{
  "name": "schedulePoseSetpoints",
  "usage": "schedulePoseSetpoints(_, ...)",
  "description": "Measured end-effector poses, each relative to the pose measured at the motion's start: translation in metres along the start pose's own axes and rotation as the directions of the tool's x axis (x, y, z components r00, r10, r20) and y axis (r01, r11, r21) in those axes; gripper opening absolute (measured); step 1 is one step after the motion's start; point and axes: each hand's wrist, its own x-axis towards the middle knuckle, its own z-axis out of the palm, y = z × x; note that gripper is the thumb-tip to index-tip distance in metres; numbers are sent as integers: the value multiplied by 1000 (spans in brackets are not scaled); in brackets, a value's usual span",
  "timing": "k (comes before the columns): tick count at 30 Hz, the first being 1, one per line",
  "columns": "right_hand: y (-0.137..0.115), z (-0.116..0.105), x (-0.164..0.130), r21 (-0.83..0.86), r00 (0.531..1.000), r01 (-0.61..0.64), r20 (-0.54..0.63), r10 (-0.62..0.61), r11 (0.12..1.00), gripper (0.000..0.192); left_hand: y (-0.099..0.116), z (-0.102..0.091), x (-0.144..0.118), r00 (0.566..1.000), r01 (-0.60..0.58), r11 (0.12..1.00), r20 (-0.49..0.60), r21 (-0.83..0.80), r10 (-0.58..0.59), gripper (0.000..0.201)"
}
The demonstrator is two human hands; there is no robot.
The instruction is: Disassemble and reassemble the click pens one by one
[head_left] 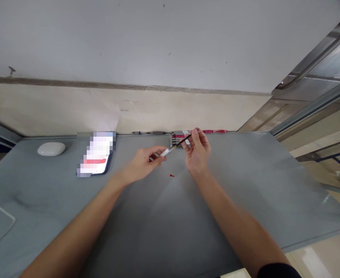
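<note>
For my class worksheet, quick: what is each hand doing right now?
Left hand: closed, pinching the white end of the thin pen refill.
Right hand: closed, pinching the refill's black end.

Phone (96,158) on table (245,193), left

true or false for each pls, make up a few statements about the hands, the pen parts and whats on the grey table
1. Both hands hold parts of a thin pen: the left hand and right hand grip the pen. True.
2. A small red piece lies on the table between the hands. True.
3. The white oval object sits at the table's right end. False: it is far left.
4. More pens lie along the near edge. False: they lie by the wall.
</note>
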Motion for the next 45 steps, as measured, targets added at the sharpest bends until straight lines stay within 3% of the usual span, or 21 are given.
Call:
schedulePoseSetpoints(5,2,1,-4,-21,997,15,73,-13,1000,24,2,0,0,999,21,999,33,47,-23,27)
schedulePoseSetpoints(18,5,-6,-12,-228,951,27,305,45,973,19,-4,2,1,995,95,988,39,-123,-91,30)
schedulePoseSetpoints(25,7,-9,-11,-327,949,51,309,56,944,22,-5,2,0,996,81,994,43,-74,-78,25)
schedulePoseSetpoints(34,7,-8,-7,-286,957,6,279,77,958,26,-2,3,-1,998,61,996,3,-63,-61,23)
schedulePoseSetpoints(40,-1,-6,-1,-336,922,-12,361,140,942,24,-7,5,0,998,61,995,-30,-74,-63,21)
schedulePoseSetpoints(45,-11,-7,13,-406,866,48,473,165,913,23,-17,4,3,997,52,958,-43,-280,-67,26)
